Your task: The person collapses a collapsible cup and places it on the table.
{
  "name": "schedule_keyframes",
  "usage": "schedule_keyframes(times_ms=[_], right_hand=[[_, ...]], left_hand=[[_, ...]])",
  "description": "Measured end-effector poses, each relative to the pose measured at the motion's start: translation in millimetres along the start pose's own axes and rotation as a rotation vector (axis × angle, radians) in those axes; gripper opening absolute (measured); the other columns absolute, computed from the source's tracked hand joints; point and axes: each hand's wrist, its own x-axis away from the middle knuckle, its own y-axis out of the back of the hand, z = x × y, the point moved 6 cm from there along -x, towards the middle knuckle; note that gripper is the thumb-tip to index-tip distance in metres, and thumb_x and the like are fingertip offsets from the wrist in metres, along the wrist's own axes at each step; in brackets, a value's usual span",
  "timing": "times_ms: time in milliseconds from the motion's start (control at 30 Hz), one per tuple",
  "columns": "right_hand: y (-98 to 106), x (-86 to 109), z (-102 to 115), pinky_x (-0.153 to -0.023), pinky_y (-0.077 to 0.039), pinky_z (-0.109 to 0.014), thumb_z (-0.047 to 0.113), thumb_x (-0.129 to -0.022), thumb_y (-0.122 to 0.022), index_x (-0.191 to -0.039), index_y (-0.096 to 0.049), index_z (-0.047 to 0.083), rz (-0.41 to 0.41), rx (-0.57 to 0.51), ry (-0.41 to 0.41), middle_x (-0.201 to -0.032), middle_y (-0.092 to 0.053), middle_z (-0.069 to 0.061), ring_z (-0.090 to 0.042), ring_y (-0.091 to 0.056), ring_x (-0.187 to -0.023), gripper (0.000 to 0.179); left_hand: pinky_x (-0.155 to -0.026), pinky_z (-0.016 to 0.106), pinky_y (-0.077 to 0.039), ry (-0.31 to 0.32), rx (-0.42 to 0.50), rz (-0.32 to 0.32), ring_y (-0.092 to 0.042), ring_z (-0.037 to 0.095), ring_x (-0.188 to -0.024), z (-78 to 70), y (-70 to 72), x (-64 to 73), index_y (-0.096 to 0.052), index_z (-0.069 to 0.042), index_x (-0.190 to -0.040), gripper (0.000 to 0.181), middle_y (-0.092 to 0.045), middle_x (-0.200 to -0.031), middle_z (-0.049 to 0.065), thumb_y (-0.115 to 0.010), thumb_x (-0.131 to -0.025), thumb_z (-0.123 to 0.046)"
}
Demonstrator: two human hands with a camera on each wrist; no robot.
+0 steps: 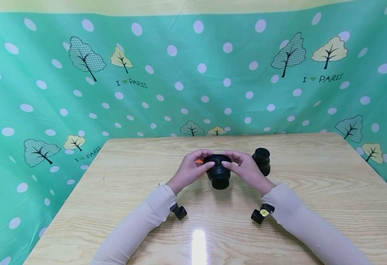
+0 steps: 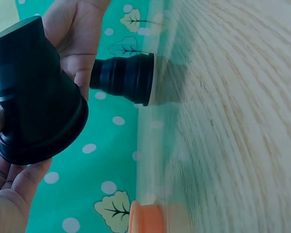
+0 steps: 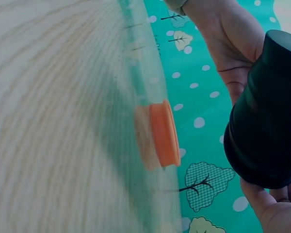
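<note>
Just below frame centre, we note left hand (image 1: 193, 167) and right hand (image 1: 246, 168) pinching the black, stepped, plastic-looking cup (image 1: 219, 175) near its wide rim, presumably for even support

A wood-grained table (image 1: 329, 176) carries a black cup (image 1: 263, 161) — rim down — and an orange piece (image 3: 166, 135).

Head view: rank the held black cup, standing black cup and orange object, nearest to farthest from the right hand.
1. Held black cup: touching the right hand.
2. Standing black cup: behind that hand, rightward.
3. Orange object: leftmost, partly hidden by the left hand.
</note>
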Motion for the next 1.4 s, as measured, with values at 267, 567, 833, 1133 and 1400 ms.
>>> schedule_keyframes(times_ms=[267, 567, 833, 1133, 1400], right_hand=[[1, 1.6, -1, -0.087, -0.048, -0.019, 0.017, -0.089, -0.067, -0.121, -0.062, -0.002, -0.032, 0.005, 0.012, -0.12, -0.063, -0.015, -0.024, -0.056, -0.115, 0.037], [1, 3.5, 2, -0.082, -0.051, -0.019, 0.015, -0.089, -0.066, -0.117, -0.066, 0.001, -0.047, -0.006, 0.044, -0.114, -0.066, -0.014, -0.011, -0.06, -0.106, 0.031], [5, 3.7, 3, -0.079, -0.051, -0.017, 0.022, -0.089, -0.066, -0.12, -0.065, 0.006, -0.069, 0.009, 0.029, -0.11, -0.068, -0.012, -0.007, -0.06, -0.103, 0.035], [5, 2.9, 1, -0.073, -0.053, -0.018, 0.021, -0.089, -0.066, -0.12, -0.065, 0.003, -0.083, -0.024, 0.018, -0.107, -0.068, -0.016, -0.003, -0.063, -0.096, 0.036], [9, 2.7, 3, -0.073, -0.052, -0.017, 0.02, -0.089, -0.066, -0.119, -0.065, 0.001, -0.128, -0.027, 0.028, -0.106, -0.068, -0.016, -0.003, -0.063, -0.095, 0.036]], left_hand=[[-0.074, 0.022, -0.051, 0.004, -0.043, -0.006, -0.058, 0.015, -0.089, -3.2, -0.5, 0.9, -0.063, 0.0, -0.112, 0.027, -0.065, -0.101, 0.014, -0.068, -0.087, -0.008], [-0.069, 0.021, -0.05, -0.035, -0.096, -0.014, -0.058, 0.015, -0.084, -36.6, -0.5, 8.7, -0.064, 0.005, -0.106, 0.02, -0.067, -0.097, 0.017, -0.066, -0.086, 0.0], [-0.075, 0.019, -0.051, -0.002, -0.071, -0.046, -0.062, 0.016, -0.09, -31.5, 2.2, 5.3, -0.066, 0.002, -0.112, 0.026, -0.068, -0.103, 0.017, -0.066, -0.088, -0.006], [-0.075, 0.021, -0.052, -0.034, -0.052, -0.045, -0.062, 0.015, -0.091, -23.5, 0.7, 2.4, -0.065, 0.004, -0.114, 0.026, -0.067, -0.106, 0.018, -0.064, -0.089, -0.005], [-0.078, 0.022, -0.052, 0.056, 0.032, -0.041, -0.062, 0.014, -0.094, 5.3, -1.7, -6.4, -0.066, -0.006, -0.117, 0.03, -0.068, -0.107, 0.011, -0.065, -0.09, -0.018]])
